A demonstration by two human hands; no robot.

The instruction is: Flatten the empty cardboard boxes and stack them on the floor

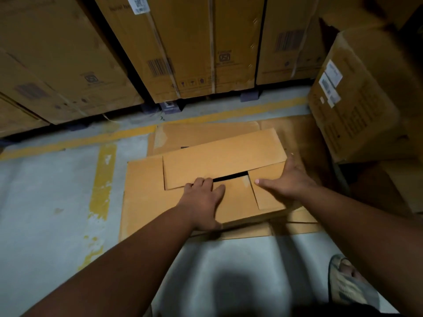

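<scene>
A brown cardboard box (224,161) lies on top of a pile of flattened cardboard (142,193) on the grey floor, its flaps folded down with a dark slit between them. My left hand (203,200) rests palm down on the near flap, its fingers curled at the edge of the far flap. My right hand (288,179) lies flat on the box's right flap, fingers spread and the thumb pointing left. More flattened sheets (206,133) stick out behind the box.
Tall strapped cartons (194,53) stand on pallets along the far side. A worn labelled box (361,99) sits at the right. Yellow floor lines (103,179) run at the left. My sandalled foot (345,280) is at the bottom right.
</scene>
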